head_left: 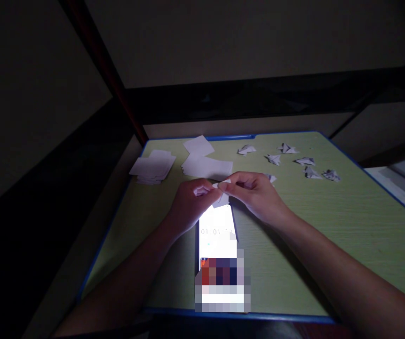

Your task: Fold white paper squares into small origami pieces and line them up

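Observation:
Both hands meet over the middle of a green table (346,226) with a blue rim. My left hand (190,200) and my right hand (255,190) each pinch a small piece of white paper (221,193), partly folded, held just above a lit phone (218,235) lying flat on the table. The fingers of both hands are closed on the paper. Behind the hands lie stacks of white paper squares (205,165), with another stack (152,168) to the left.
Several small folded paper figures (304,162) are spread along the table's far right. A dark bed frame with a reddish post (99,61) rises behind the table. The room is dim; the phone screen is the main light.

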`<state>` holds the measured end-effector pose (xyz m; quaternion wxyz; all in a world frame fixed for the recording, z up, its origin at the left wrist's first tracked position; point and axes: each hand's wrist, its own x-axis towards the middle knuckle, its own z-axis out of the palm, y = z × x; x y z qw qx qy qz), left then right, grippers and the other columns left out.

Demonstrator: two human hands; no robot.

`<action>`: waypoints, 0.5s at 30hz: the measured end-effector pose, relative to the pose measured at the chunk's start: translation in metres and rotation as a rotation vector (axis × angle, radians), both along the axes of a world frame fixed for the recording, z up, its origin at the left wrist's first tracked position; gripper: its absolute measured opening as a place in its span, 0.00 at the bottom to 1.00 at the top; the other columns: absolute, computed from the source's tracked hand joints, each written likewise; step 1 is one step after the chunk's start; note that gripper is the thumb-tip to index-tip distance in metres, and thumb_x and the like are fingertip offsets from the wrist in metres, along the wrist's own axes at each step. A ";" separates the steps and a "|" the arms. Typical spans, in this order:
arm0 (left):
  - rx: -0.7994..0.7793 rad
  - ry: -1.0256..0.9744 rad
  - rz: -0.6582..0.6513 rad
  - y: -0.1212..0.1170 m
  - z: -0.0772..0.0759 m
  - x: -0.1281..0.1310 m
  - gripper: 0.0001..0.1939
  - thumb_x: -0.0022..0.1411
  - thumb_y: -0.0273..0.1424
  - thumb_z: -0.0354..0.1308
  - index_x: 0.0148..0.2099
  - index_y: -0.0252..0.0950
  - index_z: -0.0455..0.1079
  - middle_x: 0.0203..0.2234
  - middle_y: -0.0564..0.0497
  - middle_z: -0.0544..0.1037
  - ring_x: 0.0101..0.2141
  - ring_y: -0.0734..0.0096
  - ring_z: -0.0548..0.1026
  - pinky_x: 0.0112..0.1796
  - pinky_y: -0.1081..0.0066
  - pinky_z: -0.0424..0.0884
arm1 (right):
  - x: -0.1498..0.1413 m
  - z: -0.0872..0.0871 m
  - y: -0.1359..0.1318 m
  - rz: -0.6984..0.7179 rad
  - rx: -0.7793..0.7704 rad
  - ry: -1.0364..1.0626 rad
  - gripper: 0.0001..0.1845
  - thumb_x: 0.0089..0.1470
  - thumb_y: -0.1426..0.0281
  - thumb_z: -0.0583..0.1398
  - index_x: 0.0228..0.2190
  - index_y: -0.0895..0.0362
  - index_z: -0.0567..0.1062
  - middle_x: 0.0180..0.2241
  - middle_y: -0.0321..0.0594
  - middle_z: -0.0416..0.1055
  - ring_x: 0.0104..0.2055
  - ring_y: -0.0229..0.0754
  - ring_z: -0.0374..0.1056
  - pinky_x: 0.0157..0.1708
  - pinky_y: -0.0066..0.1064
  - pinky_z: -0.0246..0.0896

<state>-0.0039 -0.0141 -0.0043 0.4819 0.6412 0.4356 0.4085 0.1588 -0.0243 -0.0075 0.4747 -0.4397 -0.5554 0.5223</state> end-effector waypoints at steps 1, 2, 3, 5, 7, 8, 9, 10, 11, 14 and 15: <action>-0.007 -0.009 0.007 0.000 0.000 0.000 0.09 0.49 0.31 0.60 0.21 0.34 0.65 0.16 0.55 0.71 0.21 0.77 0.68 0.23 0.75 0.63 | 0.000 0.000 0.000 0.005 0.004 0.016 0.09 0.48 0.65 0.65 0.23 0.58 0.76 0.21 0.34 0.69 0.22 0.33 0.60 0.23 0.29 0.52; -0.011 -0.018 0.012 0.000 0.000 0.000 0.09 0.50 0.30 0.60 0.21 0.34 0.65 0.16 0.56 0.71 0.21 0.77 0.68 0.23 0.75 0.63 | 0.000 -0.001 0.001 0.008 0.011 0.036 0.09 0.49 0.64 0.64 0.24 0.57 0.77 0.21 0.34 0.69 0.22 0.33 0.60 0.23 0.29 0.52; -0.009 -0.026 0.013 0.000 0.000 -0.001 0.09 0.50 0.30 0.60 0.21 0.34 0.65 0.16 0.56 0.70 0.20 0.77 0.68 0.23 0.76 0.63 | -0.001 -0.002 0.001 0.008 0.016 0.052 0.10 0.50 0.64 0.64 0.25 0.57 0.77 0.21 0.34 0.70 0.23 0.34 0.61 0.24 0.29 0.53; 0.009 -0.024 0.000 -0.001 -0.001 -0.001 0.10 0.51 0.29 0.60 0.21 0.34 0.64 0.15 0.57 0.69 0.20 0.78 0.68 0.23 0.76 0.63 | -0.001 -0.003 0.001 -0.010 0.019 0.072 0.10 0.51 0.64 0.63 0.25 0.57 0.78 0.21 0.34 0.70 0.23 0.34 0.61 0.24 0.29 0.52; 0.043 0.000 -0.017 -0.002 -0.004 0.000 0.10 0.52 0.29 0.60 0.22 0.34 0.65 0.16 0.57 0.70 0.20 0.78 0.68 0.23 0.76 0.63 | -0.001 -0.004 0.001 -0.046 0.021 0.070 0.10 0.50 0.64 0.64 0.23 0.57 0.77 0.20 0.34 0.68 0.22 0.34 0.59 0.23 0.29 0.51; 0.060 0.020 -0.025 -0.002 -0.004 0.000 0.10 0.53 0.30 0.60 0.23 0.34 0.65 0.16 0.56 0.70 0.21 0.78 0.69 0.23 0.76 0.64 | -0.001 -0.004 0.001 -0.060 0.026 0.067 0.10 0.50 0.64 0.64 0.23 0.57 0.77 0.19 0.33 0.68 0.21 0.33 0.58 0.23 0.29 0.50; 0.079 0.041 -0.030 -0.001 -0.004 0.000 0.09 0.54 0.30 0.60 0.25 0.34 0.67 0.18 0.55 0.72 0.22 0.77 0.70 0.25 0.75 0.65 | 0.000 -0.004 0.001 -0.069 0.035 0.066 0.10 0.49 0.64 0.64 0.22 0.57 0.77 0.19 0.33 0.67 0.21 0.33 0.58 0.23 0.29 0.50; 0.099 0.064 -0.030 -0.001 -0.003 -0.001 0.07 0.55 0.30 0.59 0.27 0.33 0.68 0.21 0.54 0.74 0.24 0.76 0.72 0.26 0.75 0.67 | 0.001 -0.004 0.002 -0.079 0.046 0.066 0.10 0.49 0.64 0.64 0.22 0.57 0.77 0.19 0.33 0.67 0.22 0.34 0.58 0.23 0.29 0.50; 0.120 0.089 -0.021 0.000 0.000 -0.003 0.05 0.56 0.30 0.59 0.30 0.33 0.70 0.24 0.52 0.76 0.27 0.74 0.74 0.29 0.73 0.69 | 0.003 -0.003 0.002 -0.091 0.058 0.065 0.10 0.49 0.64 0.64 0.22 0.57 0.77 0.19 0.33 0.67 0.22 0.34 0.58 0.23 0.29 0.50; 0.196 0.094 0.075 -0.001 0.020 -0.020 0.07 0.58 0.32 0.59 0.38 0.34 0.73 0.35 0.48 0.79 0.34 0.71 0.76 0.36 0.70 0.71 | 0.007 -0.002 0.005 -0.172 0.093 0.060 0.08 0.48 0.66 0.64 0.22 0.57 0.77 0.19 0.33 0.68 0.22 0.34 0.59 0.24 0.29 0.50; 0.235 0.028 0.127 -0.004 0.029 -0.030 0.08 0.59 0.33 0.58 0.38 0.34 0.72 0.35 0.49 0.78 0.34 0.71 0.76 0.36 0.71 0.72 | 0.008 -0.002 0.006 -0.200 0.094 0.070 0.08 0.48 0.67 0.64 0.21 0.57 0.77 0.19 0.33 0.68 0.22 0.34 0.58 0.23 0.29 0.49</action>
